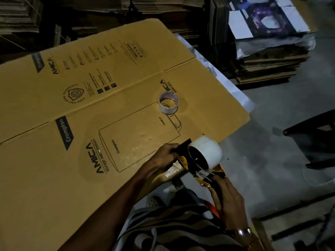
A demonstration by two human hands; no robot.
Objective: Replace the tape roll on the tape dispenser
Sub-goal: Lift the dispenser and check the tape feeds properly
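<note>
A full roll of clear tape [206, 151] sits on the wheel of a yellow and black tape dispenser [194, 166], held in the air past the near right edge of a flattened cardboard box [90, 113]. My left hand [165, 156] grips the dispenser's front end by its black part. My right hand [227, 201] holds the handle end lower down. An empty, nearly spent tape core [168, 105] stands on the cardboard, farther away and apart from both hands.
The printed cardboard sheet lies on a table with a pale edge [228, 84]. Stacks of flat cartons [268, 69] stand at the back right. A dark stool [311, 131] is on the grey floor at right.
</note>
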